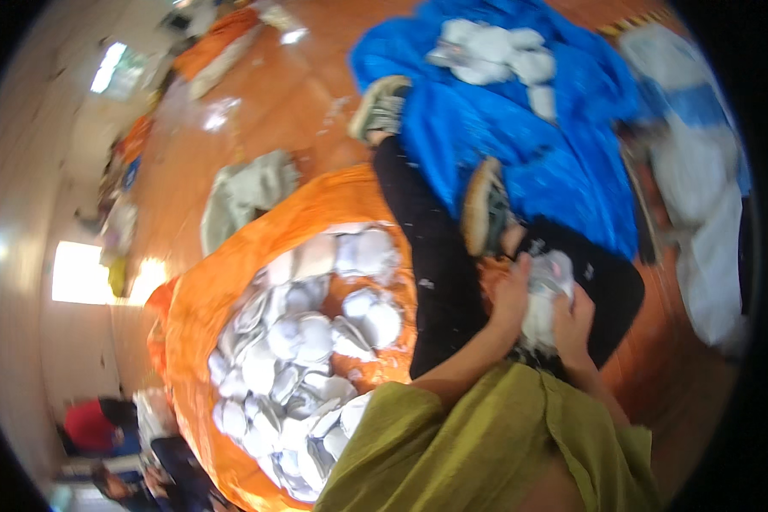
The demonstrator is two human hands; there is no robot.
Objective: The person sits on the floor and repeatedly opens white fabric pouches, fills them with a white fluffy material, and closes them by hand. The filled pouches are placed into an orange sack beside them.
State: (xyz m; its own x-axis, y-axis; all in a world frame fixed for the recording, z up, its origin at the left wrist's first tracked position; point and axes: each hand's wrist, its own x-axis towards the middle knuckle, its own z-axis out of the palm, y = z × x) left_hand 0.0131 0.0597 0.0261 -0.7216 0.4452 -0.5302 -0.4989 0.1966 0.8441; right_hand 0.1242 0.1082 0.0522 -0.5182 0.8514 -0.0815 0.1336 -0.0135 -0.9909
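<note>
Both of my hands are over my lap, between my bent legs. My left hand (510, 299) grips the left edge of a white, soft-looking padded piece (541, 314), its fingers pointing away from me. On the other side, my right hand (575, 317) is closed on the right edge of the same piece. The piece has a rounded far end; blur hides its finer detail. To my left, an orange sheet or open sack (218, 243) holds a heap of white, rounded, cup-like padded pieces (299, 337), some in pairs.
A blue plastic sheet (520, 145) lies ahead beyond my feet, with several white pieces (491, 53) on it. White sacks (695, 162) stand at the right. A greyish cloth (246, 192) lies on the orange-brown floor. At the lower left are other people (158, 478).
</note>
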